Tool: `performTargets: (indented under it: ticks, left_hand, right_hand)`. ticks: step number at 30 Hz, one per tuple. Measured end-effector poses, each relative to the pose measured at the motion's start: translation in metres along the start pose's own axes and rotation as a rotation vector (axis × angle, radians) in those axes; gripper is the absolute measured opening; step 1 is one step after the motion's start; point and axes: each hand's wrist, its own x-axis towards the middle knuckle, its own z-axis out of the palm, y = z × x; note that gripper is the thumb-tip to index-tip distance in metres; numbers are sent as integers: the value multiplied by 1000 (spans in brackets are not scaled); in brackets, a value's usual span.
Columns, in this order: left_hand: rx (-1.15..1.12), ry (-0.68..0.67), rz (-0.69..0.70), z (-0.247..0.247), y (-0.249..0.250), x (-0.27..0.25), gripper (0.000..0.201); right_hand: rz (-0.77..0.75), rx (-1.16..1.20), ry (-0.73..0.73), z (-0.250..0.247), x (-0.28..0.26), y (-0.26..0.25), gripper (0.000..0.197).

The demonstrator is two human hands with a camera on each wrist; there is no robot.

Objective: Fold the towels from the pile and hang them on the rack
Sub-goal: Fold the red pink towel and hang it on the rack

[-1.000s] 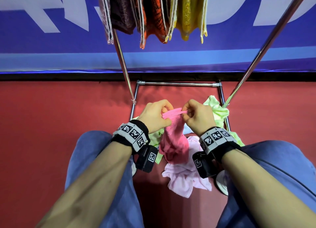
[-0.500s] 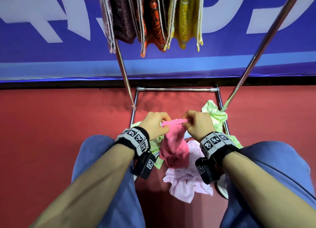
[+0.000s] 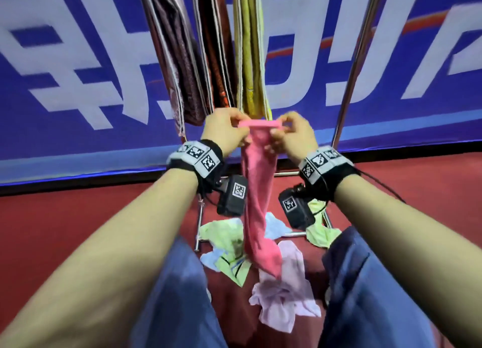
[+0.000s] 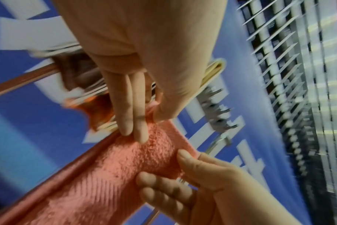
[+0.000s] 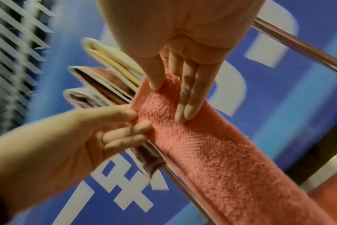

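A bright pink towel (image 3: 258, 199) hangs as a long narrow strip from both hands. My left hand (image 3: 238, 127) pinches the left end of its top hem, and my right hand (image 3: 280, 129) pinches the right end. In the left wrist view, the thumb and fingers (image 4: 134, 121) clamp the pink towel (image 4: 110, 170). The right wrist view shows the right fingers (image 5: 185, 100) lying on the pink towel (image 5: 206, 153) with the thumb pinching the hem. Its lower end dangles over the pile (image 3: 284, 295) on the floor. Just behind the hands hang folded towels (image 3: 216, 50) on the rack.
The rack's slanted metal pole (image 3: 357, 60) rises at the right, and its base bars (image 3: 199, 227) lie on the red floor. Green (image 3: 224, 240), pale blue (image 3: 275, 226) and light pink towels lie loose between my knees. A blue banner wall stands behind.
Both hands have lifted the pink towel up off the pile, so it now hangs stretched out near the bottom of the hung towels. The head view has tilted upward.
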Motion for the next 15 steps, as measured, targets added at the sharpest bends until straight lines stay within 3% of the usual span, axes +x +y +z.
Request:
performTargets:
  ticks: [2,4,6,9,11,15]
  left_hand:
    - [119,219,284,-21,50,6,21]
    - [111,463,569,-37,90,5,21]
    - [102,574,646,-40,102,4,23]
    - [186,424,370,-33,82,0,21]
    - [210,312,259,-29,64,-7,21]
    - [263,213,301,-30,60,-16,23]
  right_hand:
    - [-316,-214,180,-8,-6,-48,19]
    - [-647,-163,324,-13,-18,-89,20]
    - [-783,-157,383,-10,-26,-109,20]
    - [-530,-302,281,-5,-28,-100,25]
    - [-445,-399,205,-8,-28,-84,25]
    - [-362,-459,136,-13,-28,-73,23]
